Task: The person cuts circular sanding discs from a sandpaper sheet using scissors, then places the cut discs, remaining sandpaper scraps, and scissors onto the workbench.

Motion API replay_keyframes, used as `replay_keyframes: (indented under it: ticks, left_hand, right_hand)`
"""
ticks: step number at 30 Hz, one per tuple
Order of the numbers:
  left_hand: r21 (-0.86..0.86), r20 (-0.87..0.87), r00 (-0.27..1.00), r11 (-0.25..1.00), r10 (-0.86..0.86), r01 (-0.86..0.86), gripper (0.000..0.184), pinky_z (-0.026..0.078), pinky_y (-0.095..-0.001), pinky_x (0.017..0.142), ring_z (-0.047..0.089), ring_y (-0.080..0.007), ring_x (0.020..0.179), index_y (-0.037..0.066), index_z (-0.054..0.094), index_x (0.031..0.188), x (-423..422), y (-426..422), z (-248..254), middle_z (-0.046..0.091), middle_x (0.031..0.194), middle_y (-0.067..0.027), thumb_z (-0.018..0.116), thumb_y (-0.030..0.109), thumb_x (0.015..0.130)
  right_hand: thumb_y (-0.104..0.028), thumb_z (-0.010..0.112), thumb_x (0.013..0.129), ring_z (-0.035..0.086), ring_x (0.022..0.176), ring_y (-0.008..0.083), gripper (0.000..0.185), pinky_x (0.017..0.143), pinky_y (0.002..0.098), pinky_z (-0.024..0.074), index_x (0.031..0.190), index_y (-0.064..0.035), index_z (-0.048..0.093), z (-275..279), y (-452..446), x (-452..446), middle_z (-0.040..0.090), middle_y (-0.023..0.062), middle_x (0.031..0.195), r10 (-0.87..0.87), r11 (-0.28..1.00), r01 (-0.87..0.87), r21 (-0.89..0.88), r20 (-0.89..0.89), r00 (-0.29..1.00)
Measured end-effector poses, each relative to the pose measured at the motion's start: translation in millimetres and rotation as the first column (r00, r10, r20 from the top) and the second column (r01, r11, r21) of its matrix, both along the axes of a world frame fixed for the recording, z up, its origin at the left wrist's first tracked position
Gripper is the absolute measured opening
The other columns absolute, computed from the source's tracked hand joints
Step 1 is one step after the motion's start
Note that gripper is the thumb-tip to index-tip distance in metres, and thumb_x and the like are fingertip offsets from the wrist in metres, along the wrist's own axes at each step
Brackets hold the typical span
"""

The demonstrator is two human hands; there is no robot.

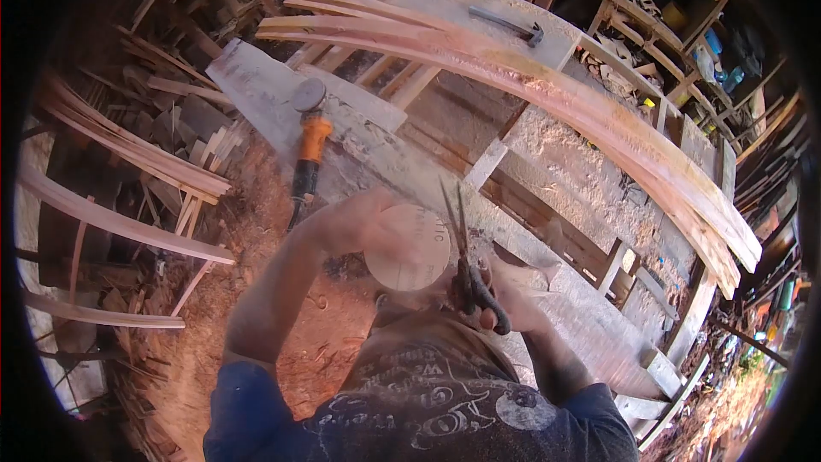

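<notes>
- at the torso's (428, 359) front, a printed sanding disc (415, 270) lies between the hands, round face toward the camera.
- left hand (389, 221): blurred over the disc's upper left; whether its fingers pinch the disc cannot be told.
- right hand (511, 298): grasps dark-handled scissors (463, 267) by the handles; blades slightly parted.
- scissors' long axis points away from the torso, just right of the disc; left hand is nearer the disc.
- orange-and-black power sander (313, 139) lies beyond the left forearm (278, 299).
</notes>
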State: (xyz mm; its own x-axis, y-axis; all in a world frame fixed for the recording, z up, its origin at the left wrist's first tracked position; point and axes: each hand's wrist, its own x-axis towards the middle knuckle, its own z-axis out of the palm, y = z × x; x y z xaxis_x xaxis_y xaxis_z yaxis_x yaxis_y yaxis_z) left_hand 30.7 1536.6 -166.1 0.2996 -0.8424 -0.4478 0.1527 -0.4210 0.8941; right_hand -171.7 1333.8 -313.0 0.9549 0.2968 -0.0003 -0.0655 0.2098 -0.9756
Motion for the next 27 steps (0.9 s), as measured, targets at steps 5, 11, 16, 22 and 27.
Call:
replay_keyframes:
  ticks: [5, 11, 16, 22, 27]
  left_hand:
    - [-0.051, 0.04, 0.997, 0.997, 0.068, -0.066, 0.036, 0.054, -0.026, 0.066, 0.068, -0.0116, 0.076, -0.005, 0.072, 0.103, 3, 2, -12, 0.074, 0.091, -0.0084, 0.084, 0.014, 0.075]
    - [0.168, 0.208, 0.938, 0.935, 0.276, -0.312, 0.04, 0.053, -0.0284, 0.064, 0.066, -0.0132, 0.074, -0.003, 0.069, 0.113, 52, 10, -102, 0.073, 0.092, -0.0069, 0.079, 0.023, 0.084]
    - [0.395, 0.507, 0.851, 0.841, 0.136, -0.369, 0.046, 0.053, -0.0315, 0.066, 0.065, -0.0156, 0.075, -0.002, 0.066, 0.118, 75, 27, -177, 0.07, 0.093, -0.0077, 0.074, 0.033, 0.089]
    - [-0.231, 0.097, 0.924, 0.911, 0.37, -0.341, 0.063, 0.055, -0.037, 0.083, 0.069, -0.0234, 0.1, -0.003, 0.061, 0.126, 58, 24, -139, 0.071, 0.107, -0.0201, 0.078, 0.038, 0.082]
    - [0.167, 0.706, 0.683, 0.981, -0.186, 0.094, 0.03, 0.052, -0.0328, 0.077, 0.066, -0.0155, 0.086, 0.007, 0.071, 0.115, 2, -16, -57, 0.07, 0.091, -0.007, 0.073, 0.019, 0.088]
  right_hand:
    - [-0.064, 0.081, 0.074, 0.059, 0.08, 0.0149, 0.073, 0.072, 0.0305, 0.0486, 0.101, 0.0008, 0.063, 4, -4, 10, 0.064, 0.0061, 0.09, -0.072, 0.996, 0.076, -0.045, 0.079, 0.994]
    - [-0.088, 0.061, 0.07, 0.056, 0.089, 0.0169, 0.09, 0.078, 0.0289, 0.0447, 0.099, -0.0028, 0.059, 9, -4, 9, 0.058, 0.0063, 0.098, -0.064, 0.997, 0.063, -0.036, -0.015, 0.998]
    - [-0.088, 0.06, 0.07, 0.055, 0.082, 0.0166, 0.088, 0.07, 0.0293, 0.0434, 0.095, -0.0038, 0.058, 12, -6, 15, 0.058, 0.0054, 0.093, -0.028, 0.999, 0.028, 0.023, -0.002, 1.0]
    - [-0.081, 0.063, 0.073, 0.055, 0.085, 0.0156, 0.081, 0.073, 0.0286, 0.0424, 0.1, -0.0055, 0.057, -1, -6, 30, 0.057, 0.0049, 0.093, -0.143, 0.976, 0.134, 0.171, 0.043, 0.989]
    - [-0.082, 0.056, 0.081, 0.058, 0.082, 0.0148, 0.094, 0.073, 0.03, 0.0478, 0.126, 0.0004, 0.055, -9, -9, 52, 0.059, 0.0039, 0.091, -0.133, 0.972, 0.103, 0.211, 0.133, 0.982]
